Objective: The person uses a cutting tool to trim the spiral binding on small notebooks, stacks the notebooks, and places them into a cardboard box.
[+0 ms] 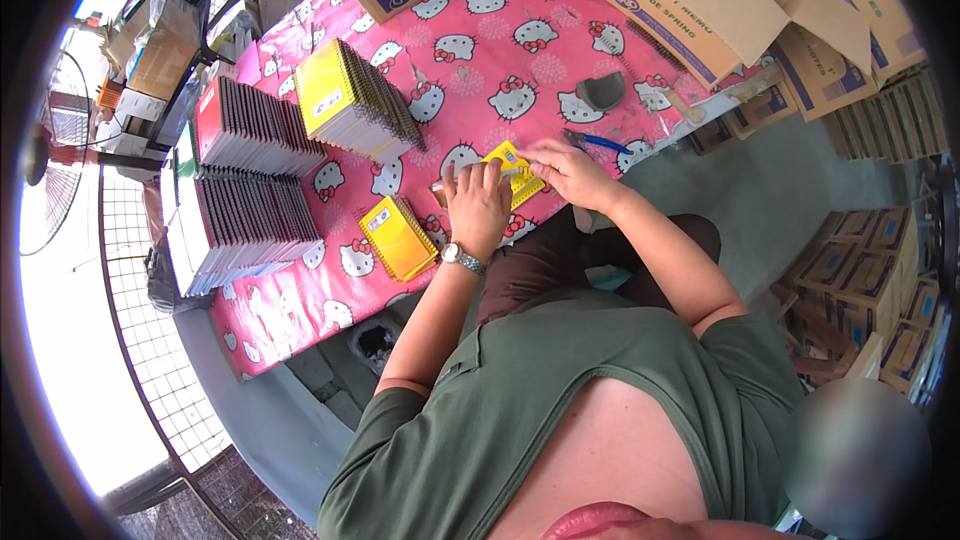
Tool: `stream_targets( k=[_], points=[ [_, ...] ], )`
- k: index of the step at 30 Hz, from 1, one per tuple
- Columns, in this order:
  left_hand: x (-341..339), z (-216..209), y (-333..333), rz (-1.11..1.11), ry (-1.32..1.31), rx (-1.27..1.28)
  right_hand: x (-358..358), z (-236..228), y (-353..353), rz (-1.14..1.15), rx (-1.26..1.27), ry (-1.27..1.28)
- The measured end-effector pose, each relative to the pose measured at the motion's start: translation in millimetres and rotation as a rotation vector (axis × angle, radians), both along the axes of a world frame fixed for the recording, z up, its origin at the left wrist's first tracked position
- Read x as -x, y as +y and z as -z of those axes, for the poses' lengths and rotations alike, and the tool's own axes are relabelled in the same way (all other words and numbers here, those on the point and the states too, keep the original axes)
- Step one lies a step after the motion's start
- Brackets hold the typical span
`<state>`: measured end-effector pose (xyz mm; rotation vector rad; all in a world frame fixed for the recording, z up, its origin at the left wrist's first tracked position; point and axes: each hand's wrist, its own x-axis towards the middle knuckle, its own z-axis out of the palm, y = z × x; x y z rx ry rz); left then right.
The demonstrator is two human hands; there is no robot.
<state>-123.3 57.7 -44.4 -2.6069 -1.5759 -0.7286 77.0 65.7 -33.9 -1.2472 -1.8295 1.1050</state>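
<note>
A small yellow spiral notebook lies on the table's near edge, in front of my lap. My left hand, with a watch on its wrist, bends its fingers over the notebook's left part and hides it. At the notebook's right edge my right hand has thumb and forefinger pinched together; whatever is between them is too small to make out. Left of my left hand lies a short pile of yellow spiral notebooks. Pliers with blue handles rest just beyond my right hand.
Tall stacks of spiral notebooks, yellow-covered, red-covered and dark-bound, stand at the left. A dark grey curved piece lies on the pink tablecloth. Cardboard boxes are at the far side and right.
</note>
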Motion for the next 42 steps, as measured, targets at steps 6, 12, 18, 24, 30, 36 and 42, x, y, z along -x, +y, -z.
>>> stream_targets(
  k=[6,12,18,24,30,36,42],
  points=[
    [-7.0,-2.7,-1.5,0.033,0.043,0.04,-0.8,-19.9,11.0,-0.057,0.083,-0.07],
    [-6.5,8.3,5.1,0.042,0.116,0.014,-4.2,-33.4,7.1,-0.007,0.064,-0.153],
    [0.2,8.6,5.5,0.048,0.157,0.053,-64.9,-19.1,-25.5,0.317,-0.019,-0.048],
    [-3.5,5.5,6.3,0.125,0.125,0.025,-180.9,18.5,-153.0,0.803,-0.097,-0.167],
    [0.1,11.2,2.0,0.182,0.016,-0.04,-210.3,35.3,-240.4,1.152,0.046,-0.128],
    [3.7,14.3,9.9,0.204,0.089,-0.041,-178.1,35.7,-124.6,0.765,-0.248,-0.28],
    [1.9,13.3,3.1,0.189,0.013,-0.023,-112.1,10.1,25.3,0.464,-0.262,-0.255]
  ],
)
